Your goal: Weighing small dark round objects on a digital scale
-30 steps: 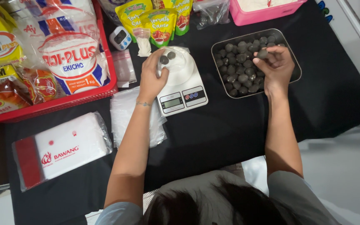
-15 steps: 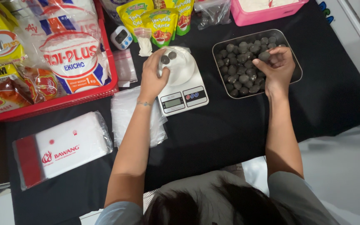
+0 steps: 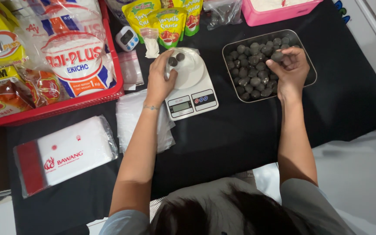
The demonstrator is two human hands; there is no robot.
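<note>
So here we've got our left hand (image 3: pixel 159 80) resting on the small white kitchen scale (image 3: pixel 192 89), grip wrapped loosely round the edge of a clear plastic bag (image 3: pixel 190 69) sitting on the platform, with two dark round nuts (image 3: pixel 176 59) lying right by the fingertips. Our right hand (image 3: pixel 290 69) is over the metal tray (image 3: pixel 310 75) full of the same dark nuts, grip pinching one nut (image 3: pixel 277 56) just above the pile. Scale and tray sit side by side on the black-covered bench (image 3: pixel 222 143). A stack of empty clear bags (image 3: pixel 129 119) lies under our left forearm, a red basket (image 3: pixel 74 101) of seasoning packs sits to the left, and a flat white pack (image 3: pixel 66 152) lies near us.
</note>
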